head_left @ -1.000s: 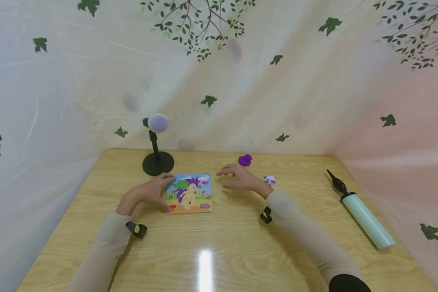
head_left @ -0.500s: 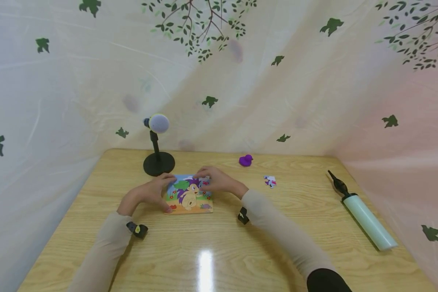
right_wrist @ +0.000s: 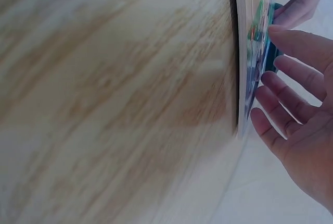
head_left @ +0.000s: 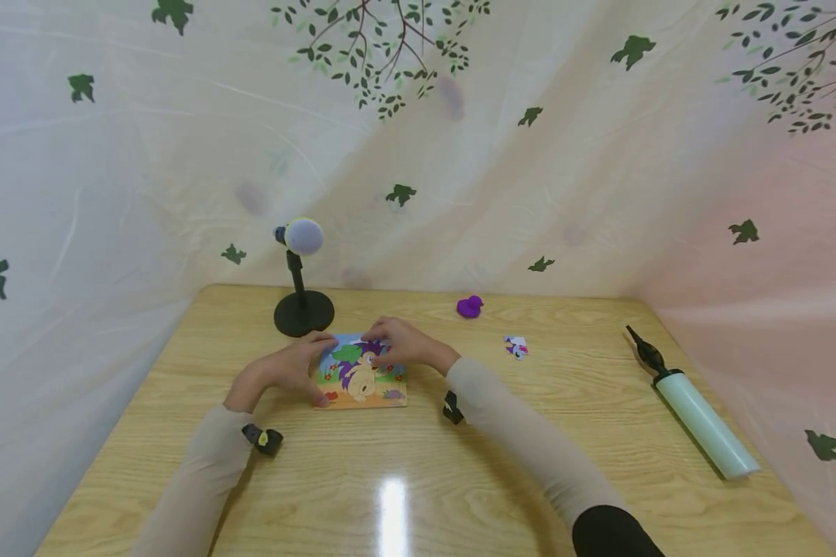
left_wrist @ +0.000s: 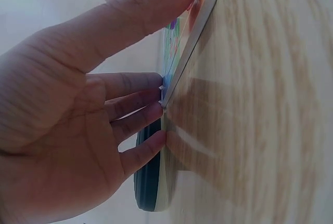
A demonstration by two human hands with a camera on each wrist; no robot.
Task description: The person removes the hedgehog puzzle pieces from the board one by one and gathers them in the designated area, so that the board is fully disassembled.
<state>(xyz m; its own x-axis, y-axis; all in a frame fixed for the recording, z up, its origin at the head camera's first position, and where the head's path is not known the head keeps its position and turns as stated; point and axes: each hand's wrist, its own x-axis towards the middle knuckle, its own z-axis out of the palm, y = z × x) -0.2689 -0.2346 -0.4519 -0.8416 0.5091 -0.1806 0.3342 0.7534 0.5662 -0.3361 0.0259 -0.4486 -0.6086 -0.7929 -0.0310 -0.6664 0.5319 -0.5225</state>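
In the head view, the loosely spread left hand (head_left: 286,367) is bracing the left edge of a flat, rectangular, colourful hedgehog-picture board (head_left: 358,387) on the far tabletop (head_left: 306,480). In the left wrist view, its thin rim is seeming stiff, light, best held edgewise. In the right wrist view, the relaxed right hand (right_wrist: 304,109) is gripping nothing visible.

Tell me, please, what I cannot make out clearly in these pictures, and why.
Head: upper-right corner of the flat, rectangular, multicoloured hedgehog board, covered by the right grip.
Head: printed details on the small, flat, white-and-purple piece, too small.
Right wrist: hedgehog board's far end, cut off by top edge.
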